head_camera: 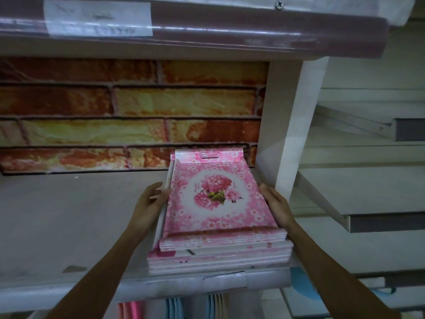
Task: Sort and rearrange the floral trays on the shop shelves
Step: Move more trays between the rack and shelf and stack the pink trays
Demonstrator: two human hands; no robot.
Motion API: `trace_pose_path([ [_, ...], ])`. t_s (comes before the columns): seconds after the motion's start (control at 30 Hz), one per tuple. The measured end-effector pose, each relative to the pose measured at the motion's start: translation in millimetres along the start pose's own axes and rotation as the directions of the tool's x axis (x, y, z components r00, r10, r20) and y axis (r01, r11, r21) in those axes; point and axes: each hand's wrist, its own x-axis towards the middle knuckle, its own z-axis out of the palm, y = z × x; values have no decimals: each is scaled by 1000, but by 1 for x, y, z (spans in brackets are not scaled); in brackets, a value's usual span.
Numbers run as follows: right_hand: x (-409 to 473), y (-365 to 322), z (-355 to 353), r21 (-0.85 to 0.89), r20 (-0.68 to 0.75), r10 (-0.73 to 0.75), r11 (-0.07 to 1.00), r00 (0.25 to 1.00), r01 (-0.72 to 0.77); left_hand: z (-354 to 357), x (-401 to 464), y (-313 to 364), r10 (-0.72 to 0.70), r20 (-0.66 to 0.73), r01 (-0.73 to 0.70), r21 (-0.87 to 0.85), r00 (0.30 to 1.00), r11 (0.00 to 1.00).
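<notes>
A stack of pink floral trays (218,201) lies on the white shelf (69,222), pushed toward its right end beside the upright post. The top tray shows a pink flower bouquet in a white oval and has a slot handle at its far rim. Wider trays (220,254) with pink and white rims lie beneath it. My left hand (151,199) presses against the stack's left side, fingers curled on the edges. My right hand (276,203) lies flat against the stack's right side.
A brick-pattern panel (128,116) backs the shelf. A white upright post (296,125) stands just right of the stack. Another shelf (184,31) hangs overhead. Pastel items (174,307) show on the level below. Grey bracket shelves (379,222) are at the right.
</notes>
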Motion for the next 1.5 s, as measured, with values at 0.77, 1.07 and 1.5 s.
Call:
trace_pose_path([
  [0.77,8,-23,14,426,302,264,822,916,-377,9,13,18,-199,228,258,-271,953,927],
  [1.07,14,-35,18,160,349,294,917,890,-366,7,18,40,-305,398,409,-208,865,889],
  [1.5,12,-38,23,73,245,66,994,967,-86,-6,-42,46,-102,-88,73,-285,991,956],
])
